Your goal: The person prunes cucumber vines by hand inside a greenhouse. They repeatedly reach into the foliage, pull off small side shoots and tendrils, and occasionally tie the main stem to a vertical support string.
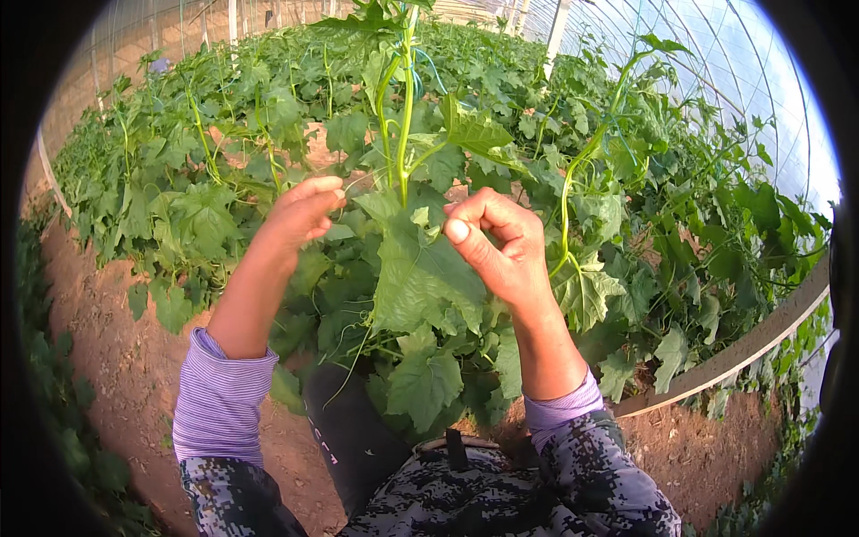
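Note:
A climbing vine stem (405,121) rises in front of me, tied near its top with blue-green twine (417,74). To its left is my left hand (307,209), with thumb and fingertips together at a thin tendril. My right hand (500,238) is to the stem's right, its thumb and index finger pinched beside a small young leaf (421,218); whether it holds the leaf or anything else cannot be told. Between and below both hands spreads a large lobed green leaf (429,275). Another leaf (478,131) stands out above my right hand.
Dense vines (208,215) grow all around, several on strings. A second tied stem (570,174) bends upward at the right. A curved pale beam (731,356) crosses low right. White posts (557,33) and the greenhouse film (785,87) stand behind. Bare soil (127,349) shows at the left.

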Action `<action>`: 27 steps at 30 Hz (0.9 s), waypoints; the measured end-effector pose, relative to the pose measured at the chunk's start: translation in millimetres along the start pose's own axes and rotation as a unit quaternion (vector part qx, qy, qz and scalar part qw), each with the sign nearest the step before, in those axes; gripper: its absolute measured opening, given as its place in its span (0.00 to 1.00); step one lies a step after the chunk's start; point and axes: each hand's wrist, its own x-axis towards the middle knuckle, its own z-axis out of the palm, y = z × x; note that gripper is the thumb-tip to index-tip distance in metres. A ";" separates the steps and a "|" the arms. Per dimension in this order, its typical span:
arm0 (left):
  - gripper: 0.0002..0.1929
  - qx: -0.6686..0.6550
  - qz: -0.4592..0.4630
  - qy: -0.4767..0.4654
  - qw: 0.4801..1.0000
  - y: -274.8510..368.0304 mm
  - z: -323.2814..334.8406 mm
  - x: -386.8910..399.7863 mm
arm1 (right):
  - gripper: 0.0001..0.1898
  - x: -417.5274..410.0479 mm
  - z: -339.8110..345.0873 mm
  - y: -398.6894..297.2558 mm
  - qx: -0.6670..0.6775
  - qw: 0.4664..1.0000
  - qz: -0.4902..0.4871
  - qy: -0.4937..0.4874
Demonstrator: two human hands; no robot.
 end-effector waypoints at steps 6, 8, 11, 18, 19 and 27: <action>0.18 -0.067 0.026 -0.137 0.988 -37.7 51.3 9.4 | 0.18 34.7 3.7 59.5 0.123 0.976 0.176 0.033; 0.14 -0.048 0.061 -0.163 0.984 -40.9 59.8 5.1 | 0.21 38.2 2.3 60.7 0.163 0.978 0.132 0.010; 0.14 -0.063 0.068 -0.126 0.988 -47.7 74.1 -12.8 | 0.22 33.2 -0.2 48.7 0.218 0.970 0.096 -0.036; 0.08 -0.244 0.121 -0.113 0.956 -66.9 80.4 -75.4 | 0.25 19.9 11.8 24.3 0.162 0.982 0.046 -0.080; 0.08 -0.250 0.119 -0.111 0.955 -67.9 77.3 -78.3 | 0.25 20.8 15.7 23.5 0.165 0.983 0.025 -0.075; 0.09 -0.274 0.117 -0.110 0.948 -68.3 69.3 -86.2 | 0.12 29.8 28.8 17.7 0.063 0.992 -0.081 -0.070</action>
